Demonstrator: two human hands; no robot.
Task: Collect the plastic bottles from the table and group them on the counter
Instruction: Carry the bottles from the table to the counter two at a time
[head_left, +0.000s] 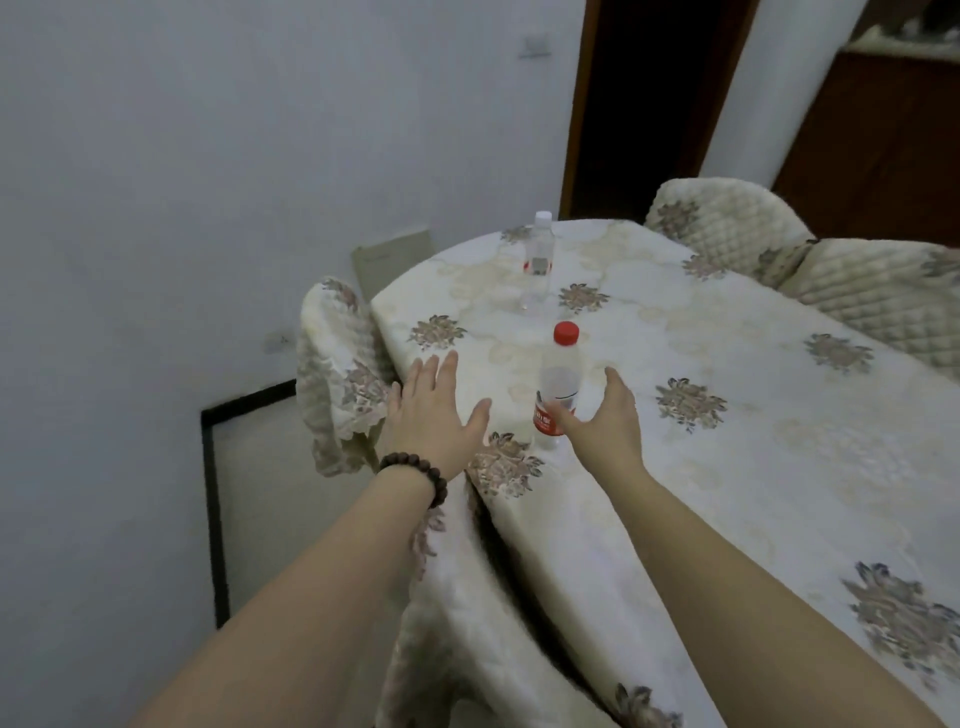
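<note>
Step in hand: 1st pickup. Right hand (605, 415) is spread open, empty, just beside the red-capped bottle (558, 384), upright on the worktop (753, 467); left hand (434, 410) is flat, empty. 2nd bottle (539, 260) stands beyond the red-capped one. Next: close fingers round its body w/o tipping it.

Standing on the table (727, 415): near bottle (558, 384) between left hand (431, 410) and right hand (605, 421); far bottle (538, 260) standing behind, chairs (727, 223) sitting beyond.

A cloth-covered table (727, 415) carries a red-capped bottle (558, 384) upright and a white-capped bottle (538, 260) farther back.
</note>
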